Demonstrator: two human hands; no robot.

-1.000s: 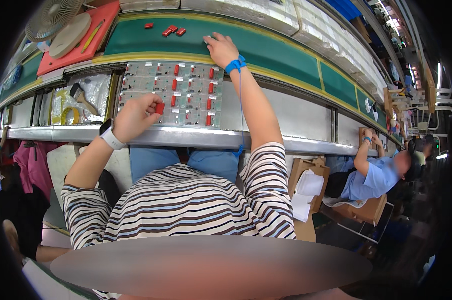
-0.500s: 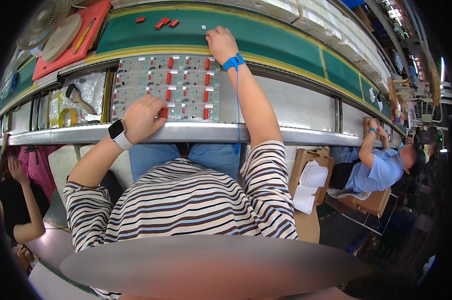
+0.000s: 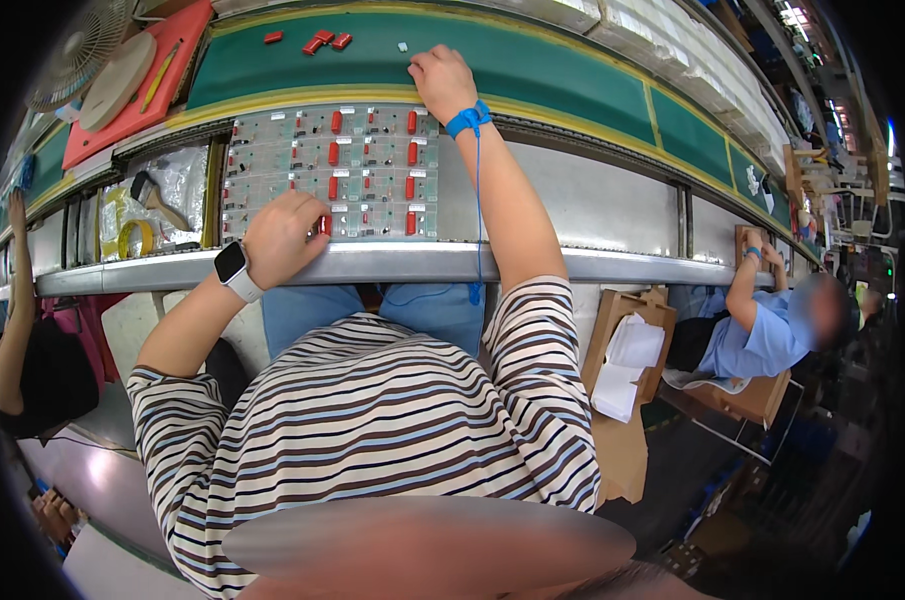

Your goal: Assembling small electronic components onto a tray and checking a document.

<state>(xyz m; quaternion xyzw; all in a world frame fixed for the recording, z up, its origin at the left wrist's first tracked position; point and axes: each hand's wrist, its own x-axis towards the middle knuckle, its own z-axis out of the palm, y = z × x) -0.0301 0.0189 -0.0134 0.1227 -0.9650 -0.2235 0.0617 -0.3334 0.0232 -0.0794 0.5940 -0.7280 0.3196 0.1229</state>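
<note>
On the green belt (image 3: 552, 88) beside white blocks (image 3: 672, 82), red components (image 3: 341, 41)

Small red component (image 3: 325, 225) near the front edge of flat, populated circuit-board panel (image 3: 314, 172)

Even, bright indoor light falls on the circuit boards (image 3: 355, 170), which look fairly crisp, while the metal rail (image 3: 392, 258) gleams, ceiling lamps (image 3: 796, 15) glare at upper right, edges bow into black corners, and a blurred patch (image 3: 427, 540) smears the bottom.
</note>
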